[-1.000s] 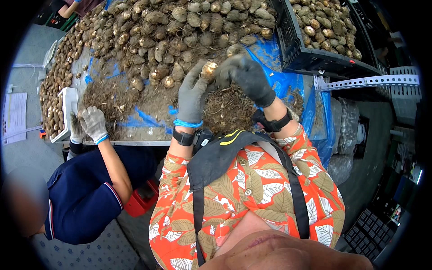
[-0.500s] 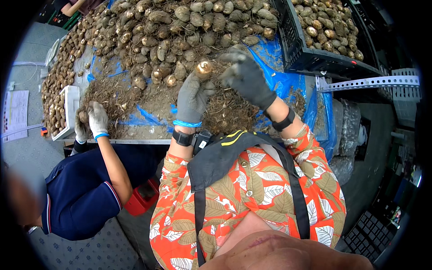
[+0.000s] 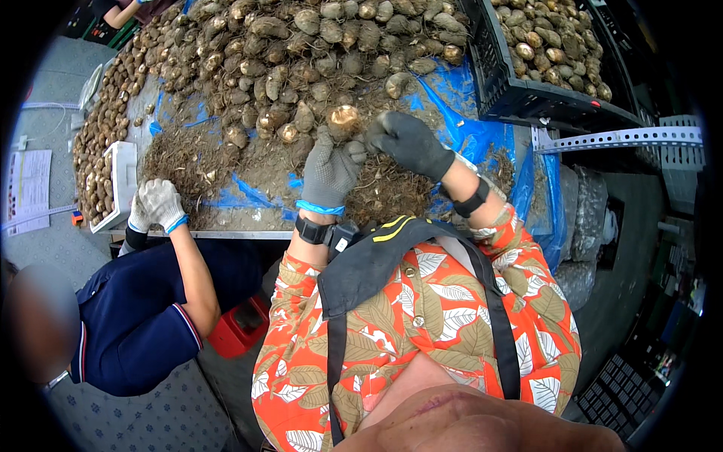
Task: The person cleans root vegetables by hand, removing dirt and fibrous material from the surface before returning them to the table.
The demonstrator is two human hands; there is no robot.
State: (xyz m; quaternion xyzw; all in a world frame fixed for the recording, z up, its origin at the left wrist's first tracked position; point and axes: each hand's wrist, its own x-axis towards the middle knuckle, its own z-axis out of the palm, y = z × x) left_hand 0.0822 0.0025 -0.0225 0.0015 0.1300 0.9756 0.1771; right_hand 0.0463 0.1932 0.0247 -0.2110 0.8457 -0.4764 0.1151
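Blue-tarp table (image 3: 467, 135) | black crate (image 3: 527, 94) full of tubers | both hands (image 3: 369, 151) grasping tuber (image 3: 343, 117)

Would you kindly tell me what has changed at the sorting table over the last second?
Little has moved. The left hand keeps its grip on the pale-topped root bulb, and the dark-gloved right hand still works at its side. The co-worker's gloved hand has drawn back from the root debris to the table edge. The bulb pile, blue sheet and black crate stayed put.
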